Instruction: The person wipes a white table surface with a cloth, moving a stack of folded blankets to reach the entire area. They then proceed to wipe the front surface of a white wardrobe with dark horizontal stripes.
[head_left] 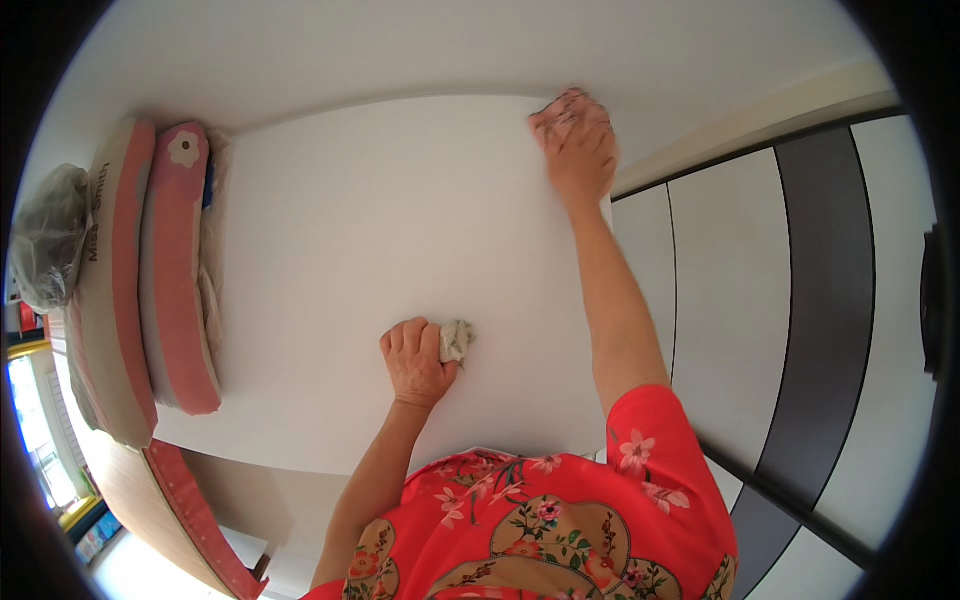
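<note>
A broad white surface (400, 220) lies before me, meeting a wall at its far edge. At its far right corner my right hand (585, 165) presses a pink cloth (570, 110) with dark lines on it; the cloth shows past my fingers and is slightly blurred. Nearer to me, at the middle of the surface, my left hand (412, 355) rests with its fingers curled. A crumpled pale grey-green wad (456, 342) sticks out by the thumb, gripped in that hand; whether it is tissue or cloth I cannot tell.
Two pink and beige cushion-like bundles (180, 300) stand along the left edge, with a clear plastic bag (55, 235) of something dark beside them. To the right are white cabinet doors (725, 270) with a dark grey band (830, 300). A wooden panel (150, 500) stands at lower left.
</note>
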